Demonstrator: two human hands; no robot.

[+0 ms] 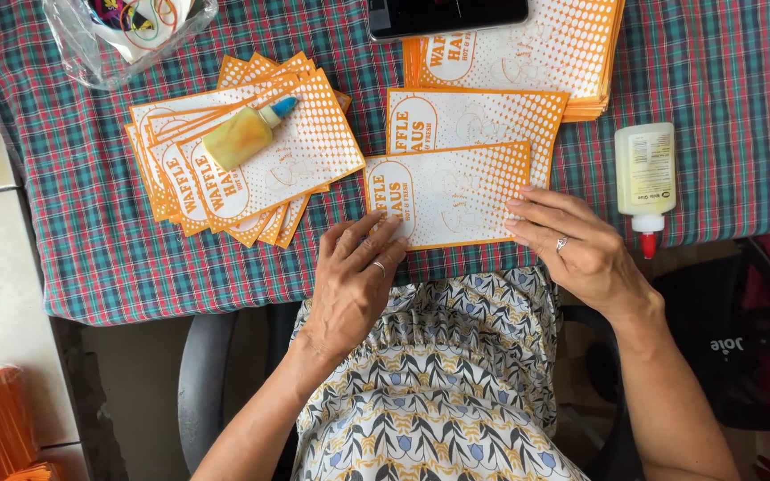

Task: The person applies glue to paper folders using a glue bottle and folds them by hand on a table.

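Both hands flat, fingers spread, gripping nothing. Left hand [354,276] presses the lower left corner of the front sheet [447,196]; right hand [572,245] presses its right edge, fingertips on the paper. Sheet lies between the hands on the plaid cloth [82,232]. Second sheet [479,120] just beyond it, partly under. Fanned pile [305,156] beyond the left hand, small glue bottle [247,134] on top. White glue bottle [645,178] just right of the right hand. Stack [563,53] and phone [447,16] farther out.

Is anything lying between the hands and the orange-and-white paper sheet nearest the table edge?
Nothing visible does. The left hand and right hand both rest their fingers directly on the paper sheet. The small glue bottle and big glue bottle lie off to the sides.
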